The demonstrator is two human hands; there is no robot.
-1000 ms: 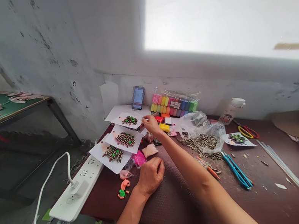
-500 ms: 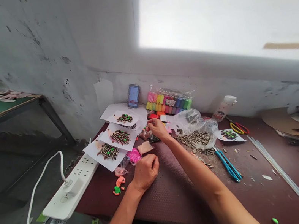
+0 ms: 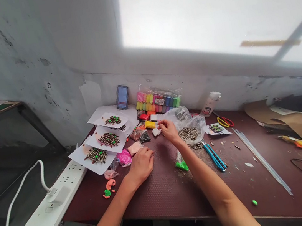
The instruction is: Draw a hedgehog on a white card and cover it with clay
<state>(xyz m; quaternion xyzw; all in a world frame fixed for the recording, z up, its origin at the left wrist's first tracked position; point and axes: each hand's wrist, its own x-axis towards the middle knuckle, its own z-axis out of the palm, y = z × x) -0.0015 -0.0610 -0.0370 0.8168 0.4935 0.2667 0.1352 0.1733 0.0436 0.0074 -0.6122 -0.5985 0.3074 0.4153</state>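
Note:
My left hand [image 3: 142, 166] lies on the table with its fingers loosely extended, holding nothing I can see. Just beyond it are a packet of peach clay [image 3: 135, 148] and a bright pink clay packet [image 3: 124, 157]. The fingertips of my right hand [image 3: 169, 132] pinch at the edge of a small white clay packet [image 3: 156, 132]. A yellow clay block [image 3: 150, 124] and a dark clay packet [image 3: 144, 136] sit close by. Beside my right forearm is a green clay packet [image 3: 181, 165]. Hedgehog pictures with seed spines [image 3: 108, 139] overlap at the left.
Sunflower seeds [image 3: 189, 134] spill from a clear bag. Right of them are a blue utility knife [image 3: 215, 157], scissors [image 3: 225, 121], glue sticks [image 3: 261, 161] and a yellow glue gun [image 3: 301, 145]. A power strip [image 3: 57, 195] borders the left edge; a bottle [image 3: 210, 104] stands behind.
My right hand has moved rightward from the clay packets, and the white packet shows at its fingertips. My left hand's fingers have loosened from a curl. The view has swung right.

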